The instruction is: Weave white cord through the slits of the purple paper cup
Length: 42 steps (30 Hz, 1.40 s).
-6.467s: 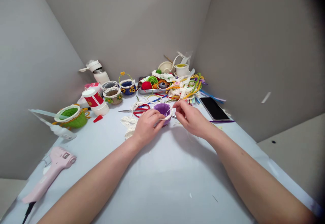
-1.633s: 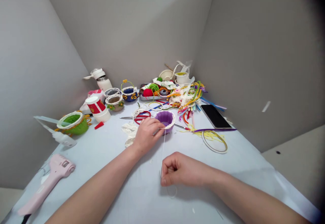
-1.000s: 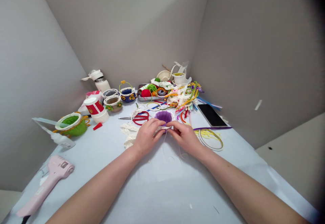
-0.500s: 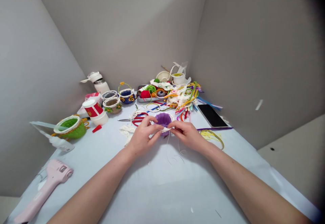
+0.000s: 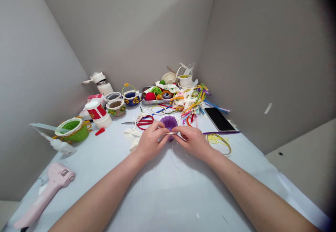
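Note:
Between my hands stands a small purple basket (image 5: 169,121) with a white braided trim (image 5: 171,133) along its rim. My left hand (image 5: 153,136) pinches the near part of this trim from the left, fingers closed. From the right, my right hand (image 5: 193,139) pinches the same stretch, thumb and fingertips together. Thin glue-like strands (image 5: 173,153) trail below the fingers toward the table. Left of the basket are red-handled scissors (image 5: 145,122) and a piece of white lace (image 5: 132,137).
At left lie a pink glue gun (image 5: 54,186), a green basket (image 5: 78,132) and a white squeeze bottle (image 5: 63,146). Small decorated baskets (image 5: 131,99) and a tray of yarn balls (image 5: 154,102) stand behind. A phone (image 5: 219,119) lies right, near a heap of ribbons (image 5: 189,99).
My fingertips have drawn slightly closer together on the near rim, so less of the white trim shows. The purple basket stays in about the same place.

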Tool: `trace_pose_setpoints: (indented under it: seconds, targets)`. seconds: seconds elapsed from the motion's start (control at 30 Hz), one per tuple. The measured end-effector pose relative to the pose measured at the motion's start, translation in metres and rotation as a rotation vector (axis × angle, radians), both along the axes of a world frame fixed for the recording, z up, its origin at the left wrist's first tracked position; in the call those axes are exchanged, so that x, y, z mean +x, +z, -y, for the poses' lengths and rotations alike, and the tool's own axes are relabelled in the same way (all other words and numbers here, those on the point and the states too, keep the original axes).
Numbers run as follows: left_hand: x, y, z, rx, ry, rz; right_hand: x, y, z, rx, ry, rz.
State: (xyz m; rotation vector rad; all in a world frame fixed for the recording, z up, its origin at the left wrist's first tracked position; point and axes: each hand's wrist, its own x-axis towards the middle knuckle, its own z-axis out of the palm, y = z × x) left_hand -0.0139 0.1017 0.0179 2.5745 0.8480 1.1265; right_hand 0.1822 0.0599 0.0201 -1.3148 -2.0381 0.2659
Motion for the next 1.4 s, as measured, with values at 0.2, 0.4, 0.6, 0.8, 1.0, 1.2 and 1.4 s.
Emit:
trace_pose_setpoints:
  seconds: [0.2, 0.4, 0.6, 0.8, 1.0, 1.2, 1.4]
  targets:
    - [0.002, 0.002, 0.002, 0.0, -0.027, -0.003, -0.002, -0.003, -0.002, -0.002, 0.013, 0.026]
    - [0.002, -0.001, -0.002, 0.001, -0.011, 0.015, -0.002, 0.0, 0.0, -0.011, -0.035, -0.006]
    - [0.003, -0.003, -0.003, -0.006, 0.005, -0.002, -0.003, -0.001, -0.001, -0.023, 0.014, -0.008]
    - [0.003, -0.002, -0.001, 0.002, -0.018, 0.041, -0.002, -0.002, -0.003, -0.032, 0.033, -0.038]
    - [0.003, -0.002, -0.004, 0.023, -0.007, -0.012, -0.003, -0.002, -0.004, -0.076, 0.004, -0.062]
    - [0.0, 0.001, -0.01, -0.023, -0.07, -0.021, -0.001, -0.008, -0.006, -0.089, -0.025, -0.106]
    - [0.004, 0.003, -0.005, -0.069, -0.019, 0.004, 0.005, -0.006, -0.001, -0.074, -0.041, -0.201]
